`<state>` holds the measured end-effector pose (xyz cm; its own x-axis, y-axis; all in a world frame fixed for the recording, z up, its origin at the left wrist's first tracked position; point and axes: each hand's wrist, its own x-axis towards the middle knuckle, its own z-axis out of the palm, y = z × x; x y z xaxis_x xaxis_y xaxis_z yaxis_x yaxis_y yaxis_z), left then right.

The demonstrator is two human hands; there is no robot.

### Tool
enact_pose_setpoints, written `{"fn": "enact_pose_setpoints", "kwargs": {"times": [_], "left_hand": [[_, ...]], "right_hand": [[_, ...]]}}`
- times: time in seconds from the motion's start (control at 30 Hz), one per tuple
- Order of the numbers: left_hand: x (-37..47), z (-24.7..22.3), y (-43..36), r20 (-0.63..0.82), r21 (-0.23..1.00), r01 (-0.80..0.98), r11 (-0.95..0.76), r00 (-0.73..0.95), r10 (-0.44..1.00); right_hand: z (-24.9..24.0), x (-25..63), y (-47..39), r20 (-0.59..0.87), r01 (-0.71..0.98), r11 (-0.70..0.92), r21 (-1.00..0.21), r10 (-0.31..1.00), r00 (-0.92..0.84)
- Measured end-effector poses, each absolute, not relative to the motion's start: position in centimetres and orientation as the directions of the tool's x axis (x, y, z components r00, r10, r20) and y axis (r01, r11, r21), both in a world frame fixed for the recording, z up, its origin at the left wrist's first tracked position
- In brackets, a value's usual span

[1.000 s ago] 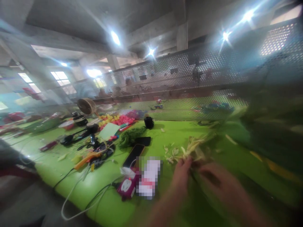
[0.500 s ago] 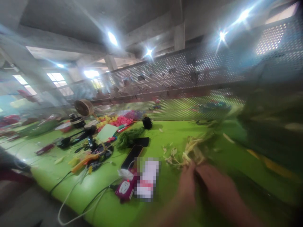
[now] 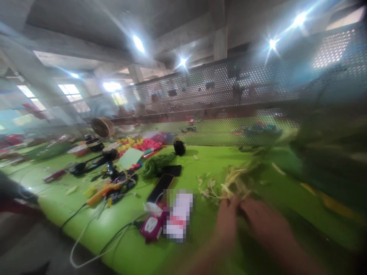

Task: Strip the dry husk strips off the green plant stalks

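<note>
My left hand [image 3: 228, 214] and my right hand [image 3: 259, 214] are close together at the lower right, over the green table [image 3: 206, 156]. Fingers of both hands are closed around the near end of a pale yellow-green bundle of artificial stems [image 3: 233, 181], which fans out away from me. Thin stems with small pale flowers [image 3: 210, 187] spread to its left. Blur and shadow hide the exact grip of my right fingers.
Left of my hands lie a blurred-out pale item [image 3: 180, 217], a purple power socket [image 3: 151, 227] with cables, phones [image 3: 161, 187], an orange glue gun [image 3: 100, 193] and green yarn-like material [image 3: 157, 165]. A perforated metal divider [image 3: 200, 95] stands behind. Dark green material [image 3: 329, 152] is at right.
My right hand has shifted very slightly away from my left, and the camera view has moved a little. The bundle stays in nearly the same place.
</note>
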<state>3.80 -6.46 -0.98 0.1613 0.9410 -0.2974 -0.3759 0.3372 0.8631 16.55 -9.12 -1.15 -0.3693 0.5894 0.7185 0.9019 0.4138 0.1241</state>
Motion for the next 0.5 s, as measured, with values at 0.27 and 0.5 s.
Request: {"fn": "enact_pose_setpoints", "kwargs": {"times": [0.27, 0.5], "left_hand": [[2.7, -0.1, -5.4, -0.012, 0.989, -0.144, 0.026, 0.100, 0.995], [2.3, -0.6, -4.2, 0.026, 0.990, -0.144, -0.005, 0.146, 0.989]], "right_hand": [[-2.0, 16.8, -9.1, 0.579, 0.904, 0.412, 0.114, 0.712, -0.397], [-2.0, 16.0, -9.0, 0.479, 0.897, 0.441, -0.009, 0.789, -0.383]]}}
